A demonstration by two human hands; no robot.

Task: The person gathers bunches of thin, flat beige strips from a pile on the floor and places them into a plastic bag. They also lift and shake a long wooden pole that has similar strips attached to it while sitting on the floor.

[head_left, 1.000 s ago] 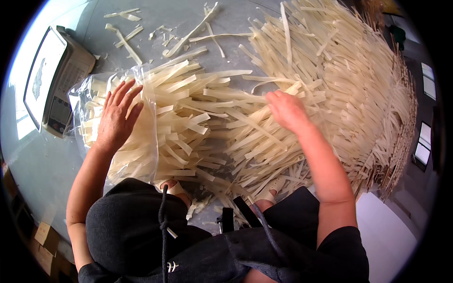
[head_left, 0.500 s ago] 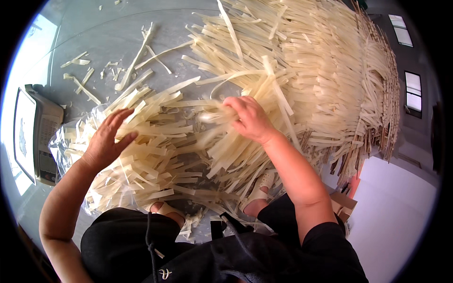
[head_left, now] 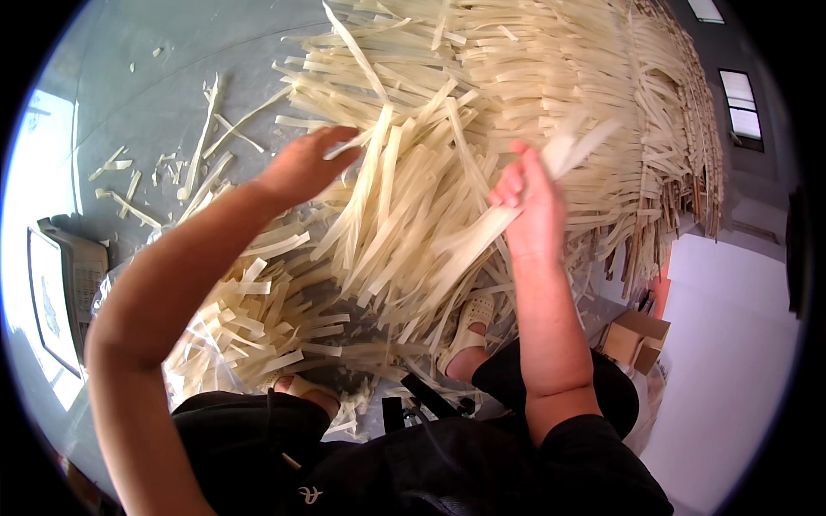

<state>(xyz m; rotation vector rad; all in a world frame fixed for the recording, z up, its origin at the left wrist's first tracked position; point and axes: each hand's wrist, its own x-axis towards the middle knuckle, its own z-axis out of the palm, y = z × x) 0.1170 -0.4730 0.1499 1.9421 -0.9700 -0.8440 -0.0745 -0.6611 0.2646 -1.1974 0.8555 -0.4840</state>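
My right hand [head_left: 532, 206] is closed around a small bunch of flat, pale cream strips [head_left: 482, 239]. Their ends stick out on both sides of the fist and blur with motion. Over to the left, my left hand [head_left: 305, 168] has its fingers and thumb apart, with nothing visibly held. Its fingertips are beside the loose pile of strips [head_left: 404, 198] in the middle; whether they touch it I cannot tell. A second heap of shorter strips [head_left: 249, 322] lies below my left forearm, partly on clear plastic [head_left: 215, 365].
A large layered stack of strips [head_left: 576, 86] fills the far right. At the left stands a scale-like device [head_left: 82, 258] with a flat top. Scraps [head_left: 211, 138] lie scattered on the grey floor [head_left: 172, 77]. A cardboard box [head_left: 635, 340] sits at right; my sandalled feet [head_left: 469, 335] are close to the heaps.
My left hand has moved from above the left heap toward the middle pile. My right hand has shifted right, turned upward and lifted a bunch of strips. The view has shifted slightly.
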